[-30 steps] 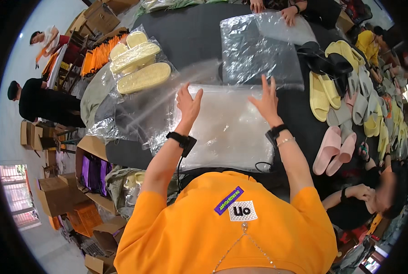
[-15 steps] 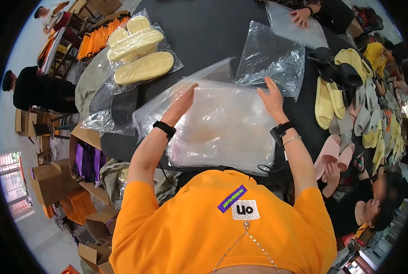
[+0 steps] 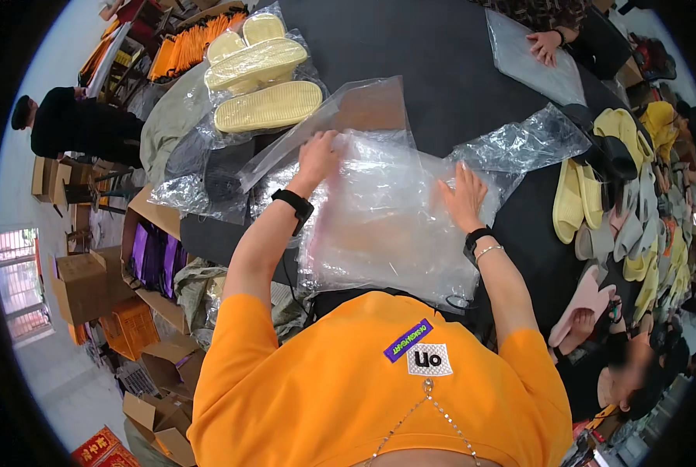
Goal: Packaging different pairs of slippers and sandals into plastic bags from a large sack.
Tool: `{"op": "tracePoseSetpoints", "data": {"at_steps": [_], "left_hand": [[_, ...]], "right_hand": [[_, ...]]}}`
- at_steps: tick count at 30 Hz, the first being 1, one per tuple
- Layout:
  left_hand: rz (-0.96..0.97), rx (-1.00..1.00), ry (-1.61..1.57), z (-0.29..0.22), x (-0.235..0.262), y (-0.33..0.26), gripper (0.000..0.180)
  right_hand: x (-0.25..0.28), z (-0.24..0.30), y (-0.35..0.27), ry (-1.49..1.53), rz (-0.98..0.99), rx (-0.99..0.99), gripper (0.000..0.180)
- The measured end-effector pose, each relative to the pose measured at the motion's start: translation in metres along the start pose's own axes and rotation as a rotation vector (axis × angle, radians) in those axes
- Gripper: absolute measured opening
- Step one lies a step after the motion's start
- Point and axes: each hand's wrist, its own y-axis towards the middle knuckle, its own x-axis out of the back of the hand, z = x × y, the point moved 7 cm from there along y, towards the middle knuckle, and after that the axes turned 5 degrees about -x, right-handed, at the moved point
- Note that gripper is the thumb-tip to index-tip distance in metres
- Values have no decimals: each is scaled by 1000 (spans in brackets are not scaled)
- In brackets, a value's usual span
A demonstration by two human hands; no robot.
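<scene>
A stack of clear plastic bags (image 3: 387, 249) lies on the dark table right in front of me. My left hand (image 3: 319, 159) rests at the stack's far left corner, its fingers slightly bent and apart on the film. Beside it, a loose clear bag (image 3: 371, 105) slants across the stack's far left side. My right hand (image 3: 464, 198) lies on the far right corner with its fingers spread, palm down. Beyond it, a crumpled clear bag (image 3: 523, 144) reaches toward the slippers on the right.
Yellow slippers (image 3: 268, 107) in clear bags lie at the far left. Many loose slippers (image 3: 569, 198) crowd the right side. Another person's hand (image 3: 545, 47) rests on clear bags (image 3: 523, 58) at the far right. A carton of purple items (image 3: 157, 257) stands left of the table.
My right hand has moved down onto the bags from their far right edge. The loose bag by my left hand has swung and flattened. The crumpled bag beyond has shifted right.
</scene>
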Motion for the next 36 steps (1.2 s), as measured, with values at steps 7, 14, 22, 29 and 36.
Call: {"op": "tracePoseSetpoints", "data": {"at_steps": [7,14,22,29,36], "left_hand": [[-425,-308,470,-48,36,11,76],[-235,-57,-51,-3,41,66,91],[-313,-47,614,16,75,85,89],[-199,36,600,37,65,93,92],[-180,119,429,78,62,119,37]], "right_hand": [[-10,-5,2,-56,63,1,55],[-9,-2,3,-63,82,-16,56],[-13,-6,5,-54,115,-22,58],[-18,-7,1,-60,95,-17,60],[-21,-7,2,-110,108,-9,59]]}}
